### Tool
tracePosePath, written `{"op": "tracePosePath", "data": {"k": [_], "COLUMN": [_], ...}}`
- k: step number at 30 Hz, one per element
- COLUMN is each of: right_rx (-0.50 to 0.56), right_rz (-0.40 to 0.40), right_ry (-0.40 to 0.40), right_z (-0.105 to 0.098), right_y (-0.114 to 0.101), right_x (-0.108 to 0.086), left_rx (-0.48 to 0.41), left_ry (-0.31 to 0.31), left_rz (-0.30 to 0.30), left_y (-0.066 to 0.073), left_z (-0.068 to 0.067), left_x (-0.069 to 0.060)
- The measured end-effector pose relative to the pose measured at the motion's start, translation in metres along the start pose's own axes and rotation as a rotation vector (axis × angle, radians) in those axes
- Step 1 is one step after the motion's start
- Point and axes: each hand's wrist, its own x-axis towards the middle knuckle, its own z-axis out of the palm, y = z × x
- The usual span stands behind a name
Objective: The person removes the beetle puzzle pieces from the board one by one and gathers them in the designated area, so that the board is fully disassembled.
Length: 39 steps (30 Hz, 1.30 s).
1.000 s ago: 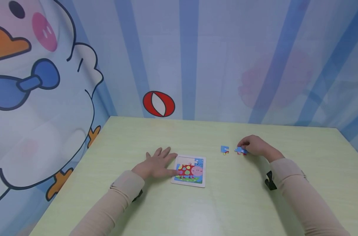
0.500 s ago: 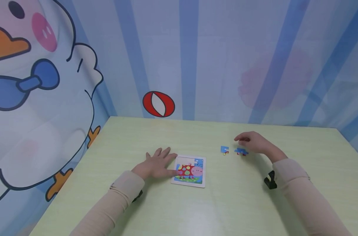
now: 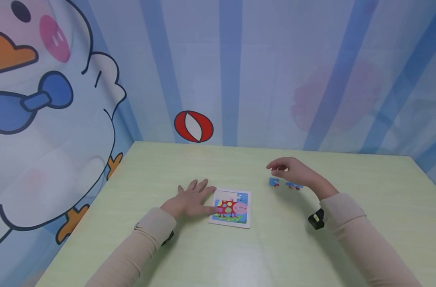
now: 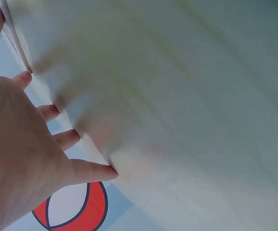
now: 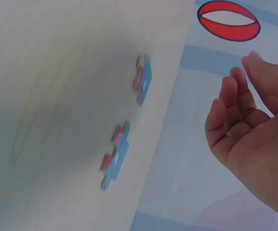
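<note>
A framed jigsaw puzzle (image 3: 232, 208) with a spotted red ladybug picture lies flat on the table; a pale gap shows at its upper left. My left hand (image 3: 190, 201) rests beside it with spread fingers, thumb and forefinger touching the frame's left side. Two loose puzzle pieces lie to the right: a blue corner-like piece (image 3: 273, 182) and a wider blue and red piece (image 3: 294, 185). Above them hovers my right hand (image 3: 293, 171), fingers loosely bent. In the right wrist view nothing is between the thumb and fingers of the right hand (image 5: 249, 125).
The pale table (image 3: 203, 255) reaches back to a blue striped curtain (image 3: 264, 79). A large cartoon duck (image 3: 49, 159) is printed on the cloth at the left, and a red and white ball (image 3: 205, 126) is printed at the back.
My right hand let go of the wider puzzle piece, lifted, and moved left over the corner-like piece. The left hand and framed puzzle stayed in place.
</note>
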Motion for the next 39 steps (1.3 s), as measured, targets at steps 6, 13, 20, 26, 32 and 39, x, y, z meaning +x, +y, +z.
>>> {"op": "tracePosePath", "data": {"k": [6, 13, 20, 26, 32, 39], "right_rx": [0.056, 0.063, 0.107, 0.141, 0.075, 0.016], "right_rz": [-0.002, -0.031, -0.031, 0.057, 0.075, 0.092], "right_ry": [-0.042, -0.086, -0.142, -0.195, -0.209, -0.225], "right_z": [0.015, 0.035, 0.053, 0.065, 0.076, 0.080], "right_y": [-0.010, -0.020, -0.027, -0.031, -0.033, -0.036], "right_x": [0.009, 0.018, 0.023, 0.027, 0.030, 0.033], "left_rx": [0.001, -0.002, -0.009, -0.001, -0.003, 0.000], "left_ry": [0.000, -0.001, 0.001, -0.001, -0.004, -0.011], "left_rz": [-0.003, -0.004, -0.007, -0.011, -0.007, -0.016], "left_y": [0.001, 0.001, 0.002, 0.002, 0.002, 0.002], "left_z": [-0.001, -0.001, -0.001, -0.001, -0.001, -0.002], "left_x": [-0.001, 0.000, -0.001, -0.001, -0.001, -0.001]}}
